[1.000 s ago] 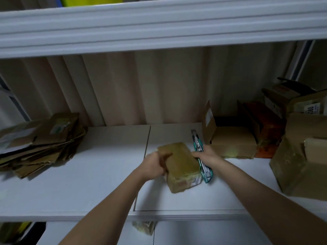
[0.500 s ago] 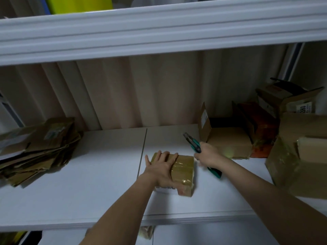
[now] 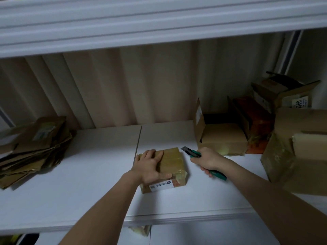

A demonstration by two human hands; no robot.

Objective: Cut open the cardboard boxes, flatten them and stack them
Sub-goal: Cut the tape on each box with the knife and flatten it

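Small taped cardboard box (image 3: 170, 161), lying flat near the middle of the white shelf (image 3: 88, 183), pinned under left hand (image 3: 150, 165), fingers spread on its glossy top. Green utility knife (image 3: 194, 153) gripped in right hand (image 3: 208, 160), bare blade just right of the box's far corner, apart from it. Step judged: opening cut not yet begun; next, blade to tape seam. Flattened stack (image 3: 31, 149) far left; open boxes (image 3: 223, 137) right, dull and creased.
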